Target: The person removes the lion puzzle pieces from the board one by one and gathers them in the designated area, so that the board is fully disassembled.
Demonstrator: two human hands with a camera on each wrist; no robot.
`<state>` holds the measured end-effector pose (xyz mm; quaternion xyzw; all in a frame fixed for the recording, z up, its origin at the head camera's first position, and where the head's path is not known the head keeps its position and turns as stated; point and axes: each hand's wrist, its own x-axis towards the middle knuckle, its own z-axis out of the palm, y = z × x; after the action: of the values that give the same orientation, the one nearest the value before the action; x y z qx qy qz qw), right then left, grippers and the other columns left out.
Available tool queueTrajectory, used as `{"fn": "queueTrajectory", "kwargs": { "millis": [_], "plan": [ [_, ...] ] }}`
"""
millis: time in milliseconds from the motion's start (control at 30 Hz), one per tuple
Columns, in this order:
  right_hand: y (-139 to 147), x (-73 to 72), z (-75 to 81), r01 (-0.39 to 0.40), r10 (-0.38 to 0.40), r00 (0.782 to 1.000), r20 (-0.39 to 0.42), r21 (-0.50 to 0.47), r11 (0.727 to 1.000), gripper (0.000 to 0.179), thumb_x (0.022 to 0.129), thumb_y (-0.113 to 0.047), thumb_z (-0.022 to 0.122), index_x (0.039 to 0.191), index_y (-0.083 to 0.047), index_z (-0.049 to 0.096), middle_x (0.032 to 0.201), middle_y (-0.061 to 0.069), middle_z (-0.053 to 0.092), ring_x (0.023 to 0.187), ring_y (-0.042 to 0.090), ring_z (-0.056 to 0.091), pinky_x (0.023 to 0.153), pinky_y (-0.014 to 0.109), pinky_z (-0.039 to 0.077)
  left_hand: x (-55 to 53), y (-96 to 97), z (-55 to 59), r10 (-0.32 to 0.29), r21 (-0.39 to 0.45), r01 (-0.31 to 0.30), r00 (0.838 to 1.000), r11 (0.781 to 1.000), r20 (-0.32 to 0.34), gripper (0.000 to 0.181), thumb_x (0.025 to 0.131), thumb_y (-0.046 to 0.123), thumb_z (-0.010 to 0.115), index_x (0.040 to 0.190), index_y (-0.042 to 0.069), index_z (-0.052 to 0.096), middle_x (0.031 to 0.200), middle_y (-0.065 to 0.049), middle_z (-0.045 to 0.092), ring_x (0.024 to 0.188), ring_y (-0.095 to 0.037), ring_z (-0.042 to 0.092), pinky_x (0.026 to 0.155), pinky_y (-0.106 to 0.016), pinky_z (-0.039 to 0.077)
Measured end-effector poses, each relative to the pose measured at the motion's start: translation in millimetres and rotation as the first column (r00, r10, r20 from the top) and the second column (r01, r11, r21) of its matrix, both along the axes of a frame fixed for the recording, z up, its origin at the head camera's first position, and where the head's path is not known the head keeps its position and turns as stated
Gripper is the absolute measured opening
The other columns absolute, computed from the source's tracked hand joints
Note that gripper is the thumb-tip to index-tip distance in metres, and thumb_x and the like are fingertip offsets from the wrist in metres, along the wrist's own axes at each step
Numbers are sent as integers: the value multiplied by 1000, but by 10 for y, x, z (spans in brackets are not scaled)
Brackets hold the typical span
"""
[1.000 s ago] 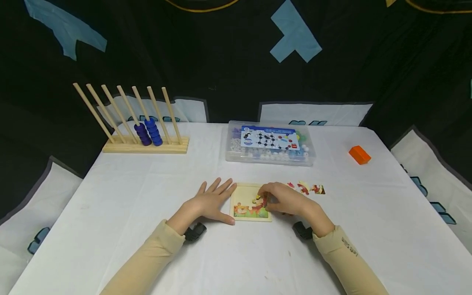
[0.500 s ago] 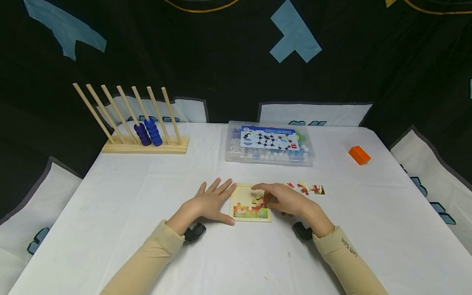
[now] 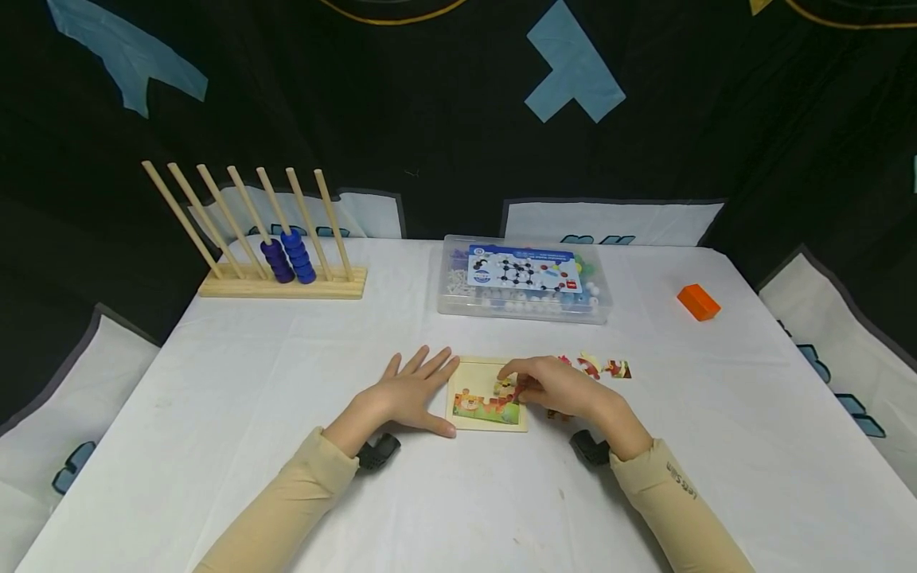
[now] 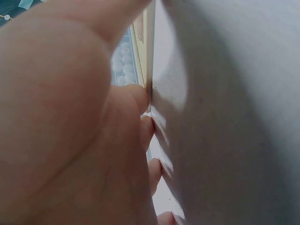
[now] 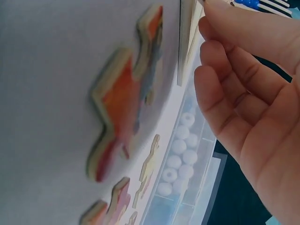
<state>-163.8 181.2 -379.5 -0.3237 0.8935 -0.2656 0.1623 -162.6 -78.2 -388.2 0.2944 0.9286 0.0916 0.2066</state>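
Observation:
A shallow wooden puzzle tray [image 3: 469, 374] lies between the hands, with joined jigsaw pieces [image 3: 478, 406] showing a cartoon animal along its lower part. Fingers spread, the left hand [image 3: 410, 396] rests beside the tray; its index fingertip and thumb are at the left edge. At the tray's right side the right hand [image 3: 557, 388] pinches a reddish jigsaw piece between thumb and index finger, mostly hidden by the fingers. In the right wrist view the other fingers curl loosely, and a loose orange jigsaw piece [image 5: 117, 98] lies on the table nearby.
More loose jigsaw pieces [image 3: 618, 368] lie right of the tray. Behind stands a clear plastic box [image 3: 523, 304] of beads with a printed label. A wooden peg abacus [image 3: 282, 290] with blue and purple rings is at back left, an orange block [image 3: 698, 302] at right.
The right index finger stretched out over the tray, then drew back toward the thumb. The joined pieces have shifted and now sit slightly tilted. The left hand has stayed in place.

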Motion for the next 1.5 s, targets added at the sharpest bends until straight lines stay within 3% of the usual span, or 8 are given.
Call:
{"fn": "queueTrajectory", "kwargs": {
  "millis": [267,533,800,1067,1267,1500],
  "plan": [
    [-2,1,9,-17,17,1000,-5,-6,1000,35,85,0,60,119,-10,56,86,2,60,46,7,46,45,24,43,-12,5,-7,-3,-4,3,1000,1000,-6,106,69,67,60,147,17,8,151,-2,0,136,-29,-6,101,-60,-1],
    [-23,20,2,-53,54,998,-37,20,998,39,84,6,57,119,-12,57,100,-3,57,78,12,51,69,26,44,-11,7,-3,-4,-6,4,1000,1000,-9,106,69,67,60,147,17,9,151,-2,0,136,-29,-5,101,-60,-1],
    [-35,23,-7,-58,61,997,-55,44,997,39,84,6,58,119,-12,57,102,-2,58,79,11,51,72,27,45,-3,13,1,0,-7,0,1000,1000,-11,103,71,67,57,147,17,9,151,-1,1,136,-29,-4,101,-59,-1],
    [-42,27,-13,-69,70,996,-55,31,997,39,84,9,56,118,-11,57,105,1,59,81,12,53,73,28,46,-1,42,-18,46,-23,-47,999,999,-26,76,88,61,36,147,21,10,151,2,3,136,-26,-2,103,-57,0],
    [-32,27,-21,-59,61,997,-53,32,998,38,85,7,57,118,-11,57,104,0,59,81,12,53,72,27,46,0,66,-47,47,-26,-48,999,998,-26,76,89,60,37,147,20,8,151,0,1,136,-28,-3,102,-57,-2],
    [-32,12,-14,-24,25,1000,-12,31,999,37,86,4,57,121,-6,54,93,2,58,66,10,49,58,24,44,14,51,-34,57,-20,-57,998,998,-16,78,88,61,38,147,20,8,151,0,1,136,-28,-4,102,-57,-2]
  ]
}}
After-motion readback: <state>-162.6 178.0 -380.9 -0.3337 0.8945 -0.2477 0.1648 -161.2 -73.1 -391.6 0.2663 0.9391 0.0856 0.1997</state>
